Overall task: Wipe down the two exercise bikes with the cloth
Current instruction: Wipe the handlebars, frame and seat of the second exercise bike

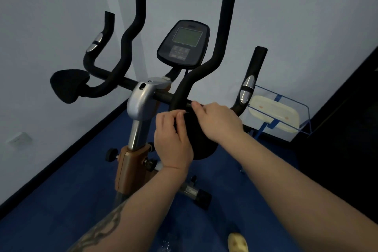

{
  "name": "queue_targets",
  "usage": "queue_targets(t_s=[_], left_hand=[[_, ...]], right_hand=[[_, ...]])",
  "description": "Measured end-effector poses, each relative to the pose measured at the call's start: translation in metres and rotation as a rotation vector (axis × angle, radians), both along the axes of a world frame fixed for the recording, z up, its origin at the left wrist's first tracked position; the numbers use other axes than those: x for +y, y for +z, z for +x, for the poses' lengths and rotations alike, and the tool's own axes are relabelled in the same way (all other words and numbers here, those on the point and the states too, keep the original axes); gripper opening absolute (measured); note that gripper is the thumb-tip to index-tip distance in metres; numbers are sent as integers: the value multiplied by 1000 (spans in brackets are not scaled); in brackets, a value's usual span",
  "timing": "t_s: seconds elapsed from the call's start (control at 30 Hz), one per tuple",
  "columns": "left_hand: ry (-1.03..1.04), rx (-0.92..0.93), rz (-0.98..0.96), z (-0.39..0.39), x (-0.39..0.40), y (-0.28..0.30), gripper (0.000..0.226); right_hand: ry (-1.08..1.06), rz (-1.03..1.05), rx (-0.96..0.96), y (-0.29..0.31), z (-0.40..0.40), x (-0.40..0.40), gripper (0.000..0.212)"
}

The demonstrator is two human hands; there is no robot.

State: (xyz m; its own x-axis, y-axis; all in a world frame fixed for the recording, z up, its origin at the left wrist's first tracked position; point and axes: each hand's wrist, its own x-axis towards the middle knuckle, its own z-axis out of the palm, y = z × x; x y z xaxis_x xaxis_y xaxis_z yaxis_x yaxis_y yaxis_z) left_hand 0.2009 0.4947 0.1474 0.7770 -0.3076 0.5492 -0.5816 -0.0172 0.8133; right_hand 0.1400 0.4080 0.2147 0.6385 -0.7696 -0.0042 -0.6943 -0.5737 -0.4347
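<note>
Left hand (172, 139) and right hand (216, 121) both pinching black elbow pad (201, 145) between them; no cloth seen. Risk: pad twists loose on handlebar (163, 96).

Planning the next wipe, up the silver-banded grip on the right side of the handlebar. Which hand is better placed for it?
Probably the right hand: it sits just beside that grip. The left hand lies nearer the bike's silver stem. Both grip the dark pad; no cloth clearly shows.
</note>
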Motion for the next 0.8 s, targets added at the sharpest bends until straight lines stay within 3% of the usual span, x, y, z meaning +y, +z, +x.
queue_targets(t_s=[0.17, 0.23, 0.33, 0.43, 0.5, 0.6, 0.73, 0.8], left_hand=[[-5, -8, -14, -1, 0, 0, 29], [0, -1, -6, 0, 0, 0, 30], [-5, 3, 3, 0, 1, 1, 32], [-4, 18, 12, -1, 3, 3, 33], [1, 19, 15, -2, 2, 3, 34], [6, 13, 15, -1, 3, 3, 33], [16, -54, 14, -1, 5, 7, 29], [28, -72, 6, -1, 5, 8, 28]], right_hand=[[-29, -54, 46, -4, -26, 0, 67], [-16, -152, 66, 1, -2, 2, 56], [61, -345, -87, -6, 5, 21, 41], [63, -172, -194, -10, -18, 18, 38], [47, -78, -133, -3, -10, 11, 44], [88, -172, 12, 6, 21, 13, 50], [85, -256, 1, -2, -8, 13, 31], [-26, -193, -36, -10, -41, 19, 48]])
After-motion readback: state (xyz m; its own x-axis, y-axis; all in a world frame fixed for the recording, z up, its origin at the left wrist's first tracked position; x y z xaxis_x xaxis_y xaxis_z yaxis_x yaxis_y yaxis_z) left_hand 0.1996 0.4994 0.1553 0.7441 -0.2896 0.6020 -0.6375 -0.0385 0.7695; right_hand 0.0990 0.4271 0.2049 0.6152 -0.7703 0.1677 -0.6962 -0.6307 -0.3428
